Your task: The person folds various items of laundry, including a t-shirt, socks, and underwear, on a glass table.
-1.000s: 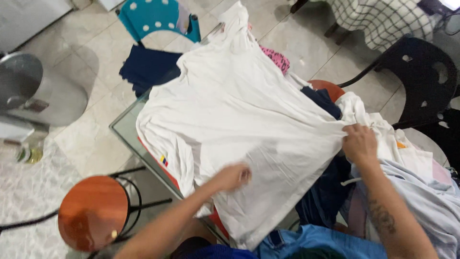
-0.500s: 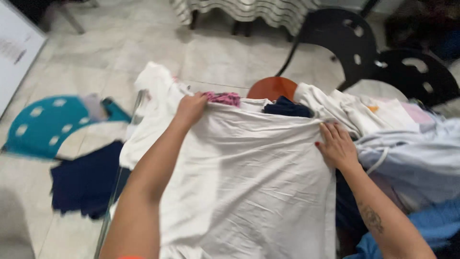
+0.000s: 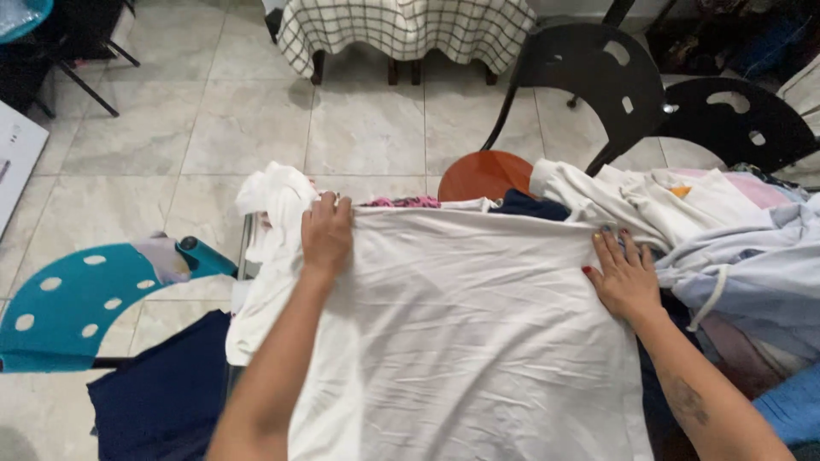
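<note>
Folding in hand: left hand [image 3: 327, 232] fingers grip the white cotton shirt [image 3: 461, 333] at its far fold; right hand [image 3: 621, 275] fingers lie spread flat, holding nothing.

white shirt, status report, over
Left hand gripping white shirt at far fold. Right hand flat on its right edge. Clothes pile crowds the right.

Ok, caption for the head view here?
Both hands press a white shirt flat: left hand at its far-left fold, right hand on the right edge beside a clothes pile.
</note>
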